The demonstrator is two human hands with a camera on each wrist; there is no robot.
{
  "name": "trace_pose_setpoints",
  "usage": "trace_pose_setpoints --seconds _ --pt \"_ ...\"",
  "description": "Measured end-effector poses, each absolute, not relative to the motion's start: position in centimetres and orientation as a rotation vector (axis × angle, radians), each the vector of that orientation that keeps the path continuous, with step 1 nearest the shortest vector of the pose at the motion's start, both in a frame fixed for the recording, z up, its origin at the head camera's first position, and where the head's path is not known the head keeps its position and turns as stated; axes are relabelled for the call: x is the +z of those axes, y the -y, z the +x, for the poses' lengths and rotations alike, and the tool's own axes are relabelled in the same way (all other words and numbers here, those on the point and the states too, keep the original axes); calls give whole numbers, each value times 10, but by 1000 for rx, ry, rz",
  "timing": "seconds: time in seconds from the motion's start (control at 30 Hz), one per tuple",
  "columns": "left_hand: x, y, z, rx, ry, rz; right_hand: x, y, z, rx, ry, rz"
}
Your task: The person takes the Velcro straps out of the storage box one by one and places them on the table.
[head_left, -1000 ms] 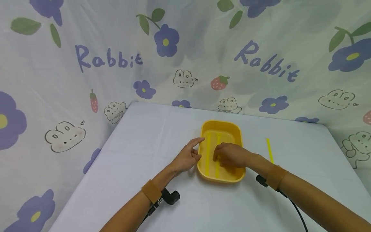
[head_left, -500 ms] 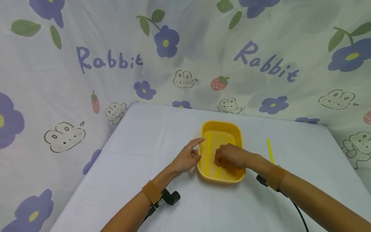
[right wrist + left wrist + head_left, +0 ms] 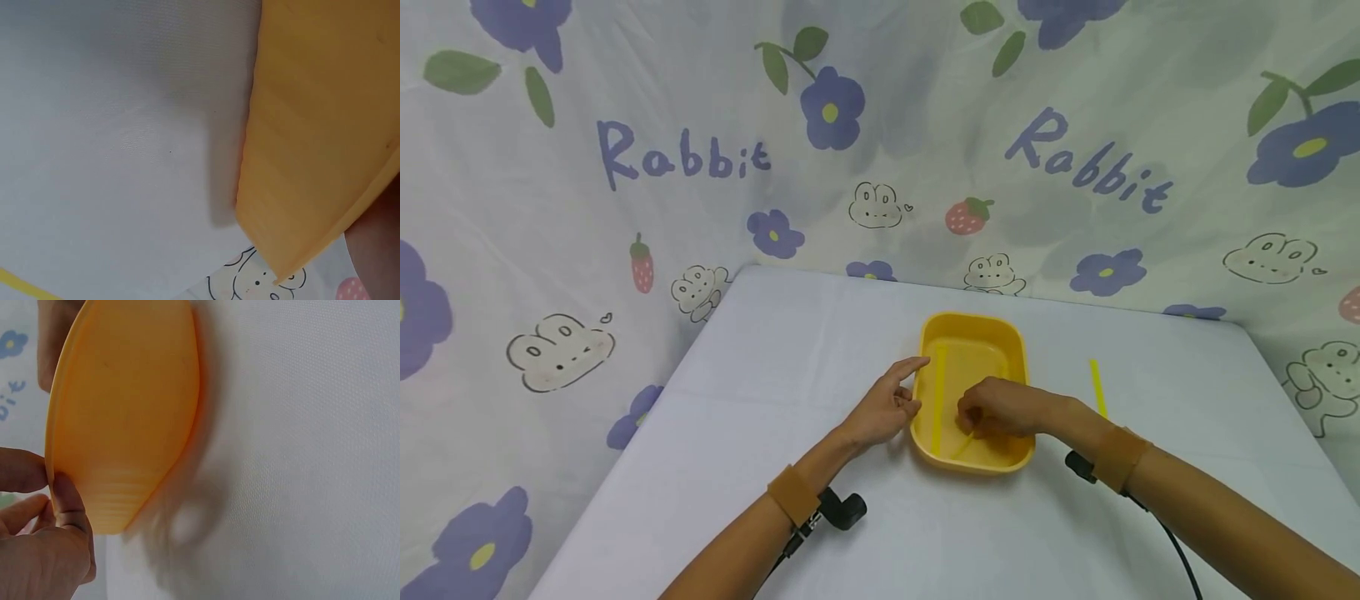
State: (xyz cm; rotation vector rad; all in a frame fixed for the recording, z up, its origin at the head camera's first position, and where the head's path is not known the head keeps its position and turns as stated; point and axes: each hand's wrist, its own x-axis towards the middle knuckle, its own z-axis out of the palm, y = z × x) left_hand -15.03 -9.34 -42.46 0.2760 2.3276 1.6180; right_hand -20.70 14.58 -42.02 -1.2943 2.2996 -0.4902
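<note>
A yellow plastic tray (image 3: pixel 973 468) stands on the table in front of me. My left hand (image 3: pixel 883 408) pinches its left rim between thumb and fingers, as the left wrist view shows with the hand (image 3: pixel 47 556) at the tray's edge (image 3: pixel 131 406). Inside the tray, my right hand (image 3: pixel 1003 407) has its fingers bent down and pinches a thin yellow strip (image 3: pixel 963 447), whose near end slants out below the fingers. Another yellow strip (image 3: pixel 938 400) lies lengthwise along the tray's left side. The right fingertips are hidden from the right wrist camera behind the tray wall (image 3: pixel 312 125).
A separate yellow strip (image 3: pixel 1098 389) lies on the white table (image 3: pixel 805 350) to the right of the tray, partly behind my right forearm. A patterned curtain (image 3: pixel 887 108) borders the table at the back and sides. Cables run from both wrist cameras.
The strip under my right hand lay straight a second ago; its near end now slants. The right fingers have shifted slightly right. My left hand stays on the rim.
</note>
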Motion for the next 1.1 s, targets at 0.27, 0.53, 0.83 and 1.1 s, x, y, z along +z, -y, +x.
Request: trace_pose_setpoints --seconds 0.27,0.53,0.83,1.1 --pt "-424 93 -151 1611 -2334 286 -415 -149 -208 -602 -2267 -1249" --pt "-424 93 -151 1603 -2344 297 -410 -153 -206 -738 -2269 -1213" --pt "-424 94 -150 1604 -2343 297 -402 -153 -206 -1008 -2253 -1072" --pt "-425 93 -151 1594 -2346 282 -396 -152 -205 -1204 -2345 -864"
